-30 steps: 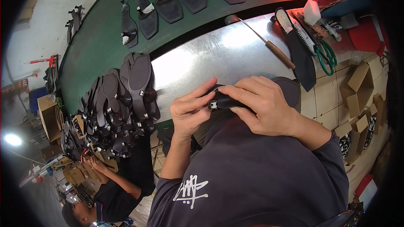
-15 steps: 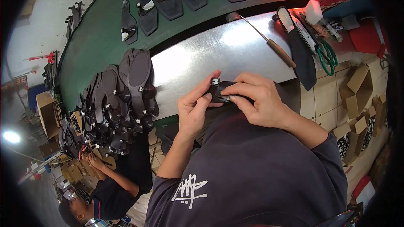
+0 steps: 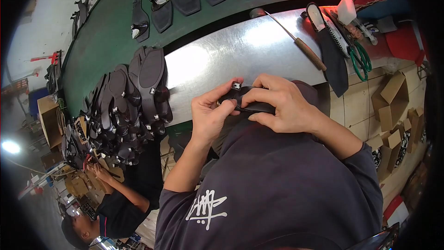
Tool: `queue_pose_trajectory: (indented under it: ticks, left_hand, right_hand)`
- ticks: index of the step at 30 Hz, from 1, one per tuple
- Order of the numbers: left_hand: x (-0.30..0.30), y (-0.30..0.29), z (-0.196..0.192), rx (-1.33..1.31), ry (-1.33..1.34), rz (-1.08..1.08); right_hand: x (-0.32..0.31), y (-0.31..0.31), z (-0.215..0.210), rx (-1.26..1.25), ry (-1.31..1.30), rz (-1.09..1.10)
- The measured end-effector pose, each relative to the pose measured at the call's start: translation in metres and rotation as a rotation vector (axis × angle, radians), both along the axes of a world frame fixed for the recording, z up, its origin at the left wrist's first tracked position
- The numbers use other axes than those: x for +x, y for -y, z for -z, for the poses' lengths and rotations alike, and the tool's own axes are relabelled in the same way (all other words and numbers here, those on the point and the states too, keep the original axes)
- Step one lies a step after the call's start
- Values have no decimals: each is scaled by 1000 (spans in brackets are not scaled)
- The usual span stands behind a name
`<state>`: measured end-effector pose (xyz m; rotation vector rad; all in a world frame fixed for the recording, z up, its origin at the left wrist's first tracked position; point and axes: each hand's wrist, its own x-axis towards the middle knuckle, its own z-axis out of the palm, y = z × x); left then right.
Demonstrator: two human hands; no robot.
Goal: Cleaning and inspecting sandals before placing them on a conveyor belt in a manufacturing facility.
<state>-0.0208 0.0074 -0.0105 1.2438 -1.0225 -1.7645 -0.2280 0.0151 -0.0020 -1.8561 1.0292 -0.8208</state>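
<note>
Just over the front edge of the metal work plate, both my hands hold one dark sandal (image 3: 257, 107). My left hand (image 3: 207, 115) is closed round its heel end, thumb pressed on it, and a small heel with a whitish tip shows above the fingers. My right hand (image 3: 289, 106) has bent fingers gripping the middle of the sandal by its glossy strap. Its thumb lies along the near side. Beyond the right wrist the toe part of the sole sticks out, partly covered by the hand.
A heap of dark sandals (image 3: 122, 111) lies left of the metal plate (image 3: 222, 58). More sandals stand in a row on the green table (image 3: 106, 32). A wooden-handled tool (image 3: 309, 54), a brush (image 3: 337, 41) and green-handled scissors (image 3: 360, 60) lie right. A co-worker's hands (image 3: 99, 173) work far left.
My right fingers have shifted slightly on the sandal, and the thumb has drawn lower. More of the strap and the toe end of the sole now show. My left hand keeps its hold.
</note>
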Motion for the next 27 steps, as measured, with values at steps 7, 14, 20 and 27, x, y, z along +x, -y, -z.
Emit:
queue_pose_trajectory:
  ticks: [7, 14, 20, 27]
  left_hand:
    - [-2, 4, -2, 12, 28, -6]
    - [-3, 7, -4, 55, 16, -35]
    - [6, 15, -12, 282, -112, 11]
    - [1, 13, -8, 193, -186, -32]
  right_hand:
    - [5, -4, 7, 4, 3, 76]
    - [9, -8, 12, -83, -59, 134]
    - [11, -12, 16, -227, 13, 184]
    - [9, -7, 8, -169, 39, 169]
